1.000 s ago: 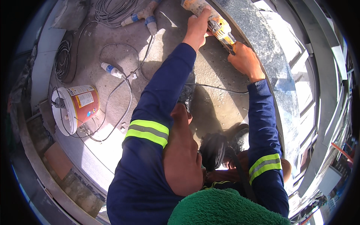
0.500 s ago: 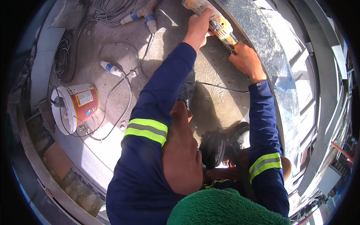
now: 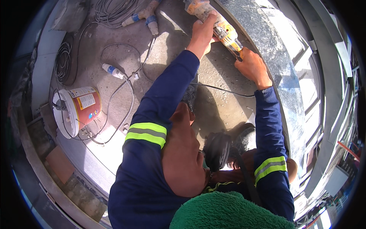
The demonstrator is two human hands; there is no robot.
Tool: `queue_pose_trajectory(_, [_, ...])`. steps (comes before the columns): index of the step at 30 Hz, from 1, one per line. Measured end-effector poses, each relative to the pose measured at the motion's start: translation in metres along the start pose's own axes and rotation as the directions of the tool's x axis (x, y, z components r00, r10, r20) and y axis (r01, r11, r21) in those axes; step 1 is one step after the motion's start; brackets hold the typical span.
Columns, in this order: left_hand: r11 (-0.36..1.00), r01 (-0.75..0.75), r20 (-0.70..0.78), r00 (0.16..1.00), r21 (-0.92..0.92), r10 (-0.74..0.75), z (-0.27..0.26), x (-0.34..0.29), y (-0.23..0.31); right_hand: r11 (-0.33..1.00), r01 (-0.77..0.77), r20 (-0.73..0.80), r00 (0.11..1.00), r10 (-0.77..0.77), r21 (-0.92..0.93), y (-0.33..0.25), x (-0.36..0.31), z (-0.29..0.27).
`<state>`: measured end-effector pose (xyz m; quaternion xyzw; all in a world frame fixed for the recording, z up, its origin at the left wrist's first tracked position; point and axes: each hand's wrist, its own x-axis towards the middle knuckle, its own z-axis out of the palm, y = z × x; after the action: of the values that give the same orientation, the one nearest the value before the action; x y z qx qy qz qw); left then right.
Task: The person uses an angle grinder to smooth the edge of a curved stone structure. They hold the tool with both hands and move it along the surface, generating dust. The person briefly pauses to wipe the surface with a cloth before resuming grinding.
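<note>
A dusty yellow power tool, by its shape an angle grinder, is held at the top, slanting along a curved grey slab edge. Its front end lies close to the picture's upper rim, and I cannot make out a disc. My left hand is wrapped around its body, thumb on top, with other fingers hidden beneath. Farther back, my right hand grips the rear handle next to the slab. A dark cable crosses the floor to my right forearm.
A tipped white-and-red bucket lies at left amid looped cables. Blue-and-white plug connectors and a branching splitter rest on the concrete floor. Coiled cable sits at the far left. My boots and knee are below my arms.
The grinder has shifted slightly down and right, with more of its front end in view. My right hand has moved a little nearer; both hands keep their grip.
</note>
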<state>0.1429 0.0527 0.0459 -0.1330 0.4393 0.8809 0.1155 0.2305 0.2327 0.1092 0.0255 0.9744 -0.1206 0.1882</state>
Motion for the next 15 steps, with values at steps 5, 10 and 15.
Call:
queue_pose_trajectory(5, [1.000, -0.001, -0.007, 1.000, 0.007, 0.001, 0.001, -0.004, -0.002, 1.000, 0.006, -0.009, 1.000, -0.006, 0.005, 0.000, -0.006, -0.002])
queue_pose_trajectory(10, [1.000, -0.010, -0.011, 1.000, 0.011, 0.010, 0.000, 0.000, -0.003, 1.000, 0.020, -0.015, 1.000, -0.019, 0.012, 0.001, -0.002, -0.001])
queue_pose_trajectory(15, [1.000, -0.009, -0.032, 0.999, 0.012, 0.009, -0.005, 0.007, -0.003, 0.999, 0.041, -0.006, 0.999, -0.041, 0.017, -0.002, 0.003, 0.000])
